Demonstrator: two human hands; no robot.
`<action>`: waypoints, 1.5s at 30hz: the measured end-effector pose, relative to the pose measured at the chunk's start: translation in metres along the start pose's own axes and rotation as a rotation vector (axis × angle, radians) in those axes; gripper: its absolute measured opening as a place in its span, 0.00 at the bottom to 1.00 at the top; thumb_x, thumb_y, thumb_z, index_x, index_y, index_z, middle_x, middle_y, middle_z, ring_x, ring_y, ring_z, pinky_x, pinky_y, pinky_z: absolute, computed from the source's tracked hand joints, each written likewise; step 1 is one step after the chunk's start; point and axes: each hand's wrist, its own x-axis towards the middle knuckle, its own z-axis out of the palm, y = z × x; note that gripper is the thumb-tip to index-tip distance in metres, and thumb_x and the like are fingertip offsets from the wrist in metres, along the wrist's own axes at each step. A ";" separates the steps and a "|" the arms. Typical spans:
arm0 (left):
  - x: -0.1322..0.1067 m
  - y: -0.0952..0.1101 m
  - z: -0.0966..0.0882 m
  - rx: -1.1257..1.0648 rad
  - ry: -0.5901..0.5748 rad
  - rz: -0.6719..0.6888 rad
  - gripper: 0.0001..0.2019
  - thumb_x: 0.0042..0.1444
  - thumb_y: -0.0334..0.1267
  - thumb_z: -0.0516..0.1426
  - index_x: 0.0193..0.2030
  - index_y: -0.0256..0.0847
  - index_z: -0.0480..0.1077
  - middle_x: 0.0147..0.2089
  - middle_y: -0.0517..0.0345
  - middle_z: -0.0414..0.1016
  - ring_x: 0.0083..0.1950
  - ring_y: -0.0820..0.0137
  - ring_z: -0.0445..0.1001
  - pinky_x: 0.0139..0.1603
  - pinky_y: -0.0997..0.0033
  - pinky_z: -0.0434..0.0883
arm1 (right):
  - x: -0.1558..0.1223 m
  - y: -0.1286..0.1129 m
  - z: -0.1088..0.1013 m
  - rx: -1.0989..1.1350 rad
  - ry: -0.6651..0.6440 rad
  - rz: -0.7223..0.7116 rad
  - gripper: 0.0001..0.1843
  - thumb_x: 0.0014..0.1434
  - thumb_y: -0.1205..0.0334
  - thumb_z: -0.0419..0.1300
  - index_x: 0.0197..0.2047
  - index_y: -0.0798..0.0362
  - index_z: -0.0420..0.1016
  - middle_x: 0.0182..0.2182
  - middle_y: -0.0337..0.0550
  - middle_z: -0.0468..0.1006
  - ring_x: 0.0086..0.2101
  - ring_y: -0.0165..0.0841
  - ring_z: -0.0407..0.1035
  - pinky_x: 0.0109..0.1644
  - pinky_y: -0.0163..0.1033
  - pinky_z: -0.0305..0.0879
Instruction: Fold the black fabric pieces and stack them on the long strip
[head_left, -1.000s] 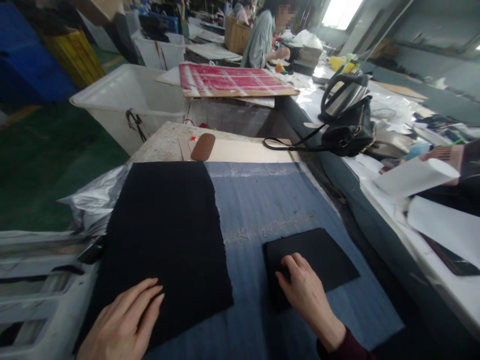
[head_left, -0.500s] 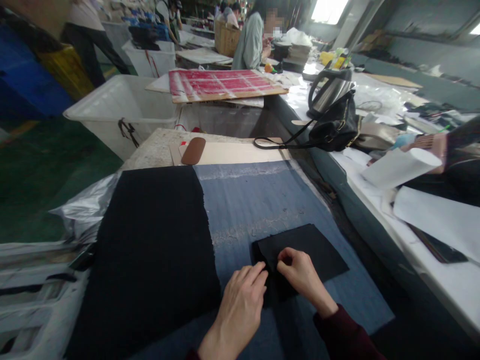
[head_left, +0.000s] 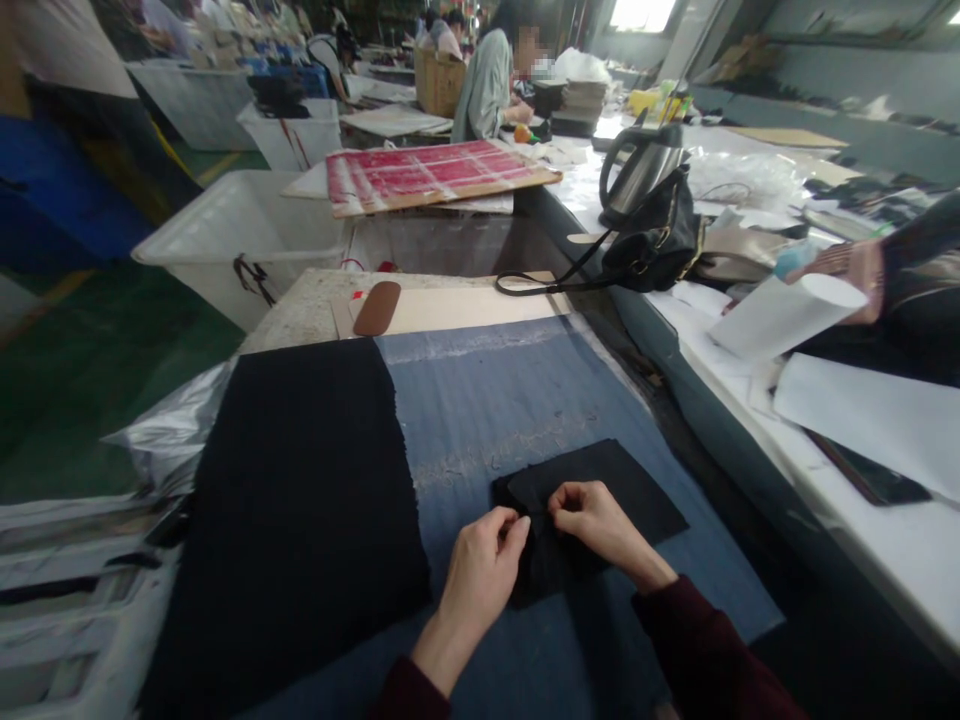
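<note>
A small black fabric piece [head_left: 630,482] lies on the blue-grey work mat [head_left: 510,400] near me. My left hand [head_left: 480,572] pinches its near left corner, fingers pressed together on the cloth. My right hand [head_left: 596,520] is closed in a pinch on the same corner, just right of the left hand, and the cloth is bunched up between them. A large black fabric sheet [head_left: 300,510] covers the left half of the mat, untouched.
A brown oval leather piece [head_left: 377,307] rests on a beige board [head_left: 465,305] at the far end. A black handbag [head_left: 656,245] and kettle [head_left: 637,170] stand right. White paper [head_left: 862,410] lies on the side table. White bins [head_left: 240,235] stand left. A seated person [head_left: 491,85] works farther back.
My left hand left the large black sheet and came over to the small piece. Both hands now pinch its corner, which has lifted and bunched.
</note>
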 end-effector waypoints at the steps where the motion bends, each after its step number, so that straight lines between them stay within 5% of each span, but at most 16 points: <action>1: 0.002 0.001 0.000 -0.029 -0.006 -0.045 0.17 0.65 0.47 0.49 0.39 0.41 0.75 0.33 0.55 0.78 0.32 0.69 0.74 0.33 0.73 0.65 | 0.000 0.000 0.000 0.004 -0.001 -0.003 0.05 0.42 0.68 0.55 0.24 0.55 0.72 0.19 0.34 0.71 0.21 0.26 0.60 0.24 0.31 0.53; 5: 0.011 0.002 0.003 -0.009 0.003 -0.144 0.21 0.63 0.50 0.48 0.32 0.39 0.74 0.28 0.54 0.77 0.29 0.69 0.73 0.29 0.73 0.61 | -0.001 -0.001 0.001 0.028 -0.005 -0.010 0.05 0.41 0.68 0.55 0.24 0.55 0.72 0.18 0.33 0.70 0.20 0.25 0.58 0.23 0.31 0.50; 13: 0.020 -0.002 0.008 0.063 0.029 -0.188 0.15 0.61 0.41 0.51 0.27 0.40 0.72 0.24 0.56 0.75 0.25 0.71 0.71 0.27 0.73 0.57 | 0.001 0.010 -0.008 0.222 -0.025 -0.006 0.05 0.43 0.69 0.55 0.26 0.55 0.72 0.19 0.35 0.72 0.22 0.27 0.64 0.29 0.32 0.58; 18: 0.010 0.007 0.003 0.190 0.157 0.036 0.10 0.65 0.42 0.49 0.41 0.43 0.71 0.34 0.57 0.78 0.35 0.69 0.75 0.36 0.73 0.63 | 0.000 0.013 -0.012 0.328 -0.042 -0.004 0.04 0.44 0.69 0.58 0.26 0.56 0.74 0.18 0.35 0.73 0.22 0.27 0.65 0.30 0.32 0.59; 21: 0.006 0.007 0.005 0.304 0.071 0.097 0.10 0.65 0.39 0.50 0.45 0.48 0.72 0.41 0.59 0.79 0.40 0.69 0.77 0.39 0.74 0.64 | 0.002 0.016 -0.011 0.392 -0.045 -0.014 0.02 0.43 0.70 0.61 0.24 0.56 0.75 0.17 0.36 0.73 0.22 0.27 0.65 0.30 0.32 0.59; 25: 0.008 0.004 0.010 0.495 -0.033 -0.023 0.15 0.67 0.45 0.46 0.40 0.49 0.73 0.35 0.57 0.80 0.38 0.64 0.79 0.33 0.72 0.62 | 0.002 0.025 -0.013 0.547 0.002 -0.039 0.02 0.43 0.67 0.65 0.24 0.55 0.75 0.23 0.39 0.76 0.24 0.28 0.66 0.31 0.33 0.62; 28: 0.013 0.004 0.011 0.549 -0.036 -0.078 0.21 0.68 0.50 0.41 0.36 0.46 0.72 0.33 0.53 0.80 0.38 0.61 0.79 0.33 0.71 0.62 | -0.009 0.037 -0.038 0.689 0.102 -0.084 0.06 0.47 0.59 0.66 0.25 0.52 0.75 0.30 0.39 0.76 0.30 0.31 0.69 0.38 0.36 0.67; 31: 0.015 0.006 0.010 0.547 -0.042 -0.088 0.22 0.68 0.50 0.42 0.35 0.44 0.72 0.33 0.51 0.80 0.38 0.61 0.79 0.32 0.71 0.62 | -0.032 0.051 -0.086 0.813 0.281 -0.121 0.09 0.48 0.53 0.66 0.29 0.48 0.77 0.33 0.38 0.76 0.37 0.33 0.70 0.48 0.40 0.67; 35: 0.014 0.005 0.007 0.522 -0.065 -0.074 0.21 0.68 0.49 0.42 0.36 0.45 0.72 0.34 0.52 0.80 0.39 0.61 0.79 0.33 0.71 0.62 | -0.066 0.050 -0.129 0.755 0.410 -0.125 0.09 0.49 0.55 0.69 0.31 0.51 0.78 0.34 0.41 0.76 0.37 0.33 0.70 0.45 0.38 0.67; 38: 0.013 0.004 0.003 0.512 -0.088 -0.072 0.19 0.68 0.45 0.42 0.37 0.46 0.72 0.36 0.53 0.80 0.40 0.61 0.79 0.34 0.70 0.63 | -0.074 0.026 -0.105 0.464 0.299 -0.127 0.11 0.55 0.54 0.66 0.38 0.51 0.76 0.37 0.43 0.76 0.38 0.34 0.69 0.43 0.37 0.65; 41: 0.013 0.003 -0.001 0.511 -0.108 -0.063 0.13 0.65 0.40 0.46 0.41 0.49 0.72 0.38 0.55 0.81 0.41 0.61 0.79 0.34 0.70 0.63 | -0.063 0.001 -0.046 0.123 0.166 -0.157 0.15 0.56 0.52 0.64 0.43 0.51 0.74 0.39 0.43 0.76 0.39 0.37 0.70 0.43 0.40 0.65; 45: 0.009 0.002 -0.001 0.524 -0.100 -0.061 0.11 0.62 0.37 0.49 0.42 0.48 0.72 0.37 0.55 0.80 0.41 0.62 0.79 0.34 0.71 0.63 | -0.036 -0.004 0.026 -0.244 0.273 -0.299 0.11 0.55 0.56 0.63 0.40 0.51 0.74 0.37 0.45 0.73 0.40 0.41 0.67 0.45 0.45 0.63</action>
